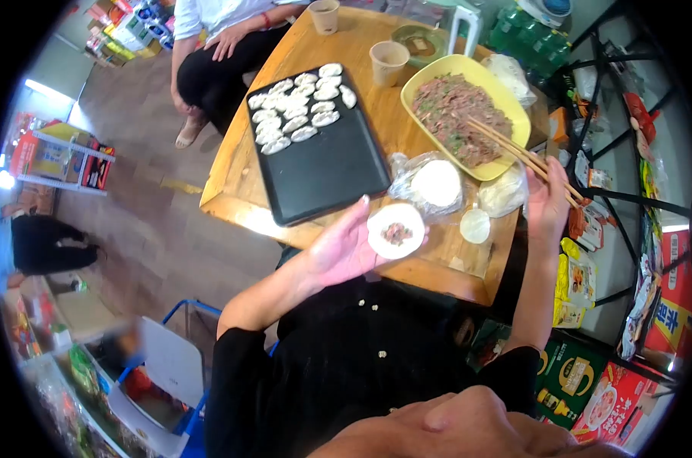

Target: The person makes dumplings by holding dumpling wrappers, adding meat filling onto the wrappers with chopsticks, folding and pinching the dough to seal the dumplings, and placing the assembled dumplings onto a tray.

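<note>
My left hand (pixel 342 246) supports a round dumpling wrapper (pixel 413 243) on its fingers, with a small heap of meat filling (pixel 396 233) in the middle. Between the fingers of my right hand (pixel 548 200) is a pair of chopsticks (pixel 520 152), their tips at the minced filling (pixel 460 114) in a yellow bowl (pixel 516 122). A stack of white wrappers (pixel 436 183) lies in a plastic bag by the bowl, and a single wrapper (pixel 475 226) rests on the table nearby. Left of these, a black tray (pixel 323 177) carries several folded dumplings (pixel 295 111) at its far end.
Two paper cups (pixel 389 62) and a greenish glass dish (pixel 421 44) stand toward the back of the wooden table (pixel 239 164). Another person (pixel 228 38) sits beyond the left edge. Packed shelves (pixel 601 191) line the right side; a chair (pixel 170 362) is behind on the left.
</note>
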Tool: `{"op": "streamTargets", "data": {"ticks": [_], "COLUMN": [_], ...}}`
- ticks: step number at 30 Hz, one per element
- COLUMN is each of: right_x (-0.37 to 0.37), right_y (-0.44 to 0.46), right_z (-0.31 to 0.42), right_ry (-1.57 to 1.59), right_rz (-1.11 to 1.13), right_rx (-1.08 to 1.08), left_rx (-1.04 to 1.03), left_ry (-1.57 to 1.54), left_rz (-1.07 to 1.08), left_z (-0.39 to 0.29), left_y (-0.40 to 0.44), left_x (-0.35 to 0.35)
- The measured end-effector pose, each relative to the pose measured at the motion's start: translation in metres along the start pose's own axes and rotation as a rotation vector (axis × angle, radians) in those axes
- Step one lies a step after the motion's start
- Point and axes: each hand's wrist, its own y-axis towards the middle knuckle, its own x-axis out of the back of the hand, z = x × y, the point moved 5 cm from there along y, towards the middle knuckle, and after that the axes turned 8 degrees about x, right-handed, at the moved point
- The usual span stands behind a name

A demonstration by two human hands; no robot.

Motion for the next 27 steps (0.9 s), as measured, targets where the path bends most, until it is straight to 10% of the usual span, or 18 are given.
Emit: {"op": "streamTargets", "data": {"ticks": [6, 18, 27], "right_x": [-0.017, -0.089, -0.087], "right_y": [-0.055, -0.092, -0.083], "right_z": [0.028, 0.078, 0.095], "right_ry": [-0.066, -0.405, -0.408], "right_rz": [0.296, 0.695, 0.580], "right_rx": [-0.186, 0.158, 0.216], "left_rx": [0.042, 0.032, 0.014], "left_ry": [-0.063, -0.211, -0.100], "left_rz": [0.053, 0.126, 0.114], "left_z": [-0.005, 0.006, 0.007], "left_y": [-0.004, -0.020, -0.025], "left_x": [-0.013, -0.020, -0.020]}}
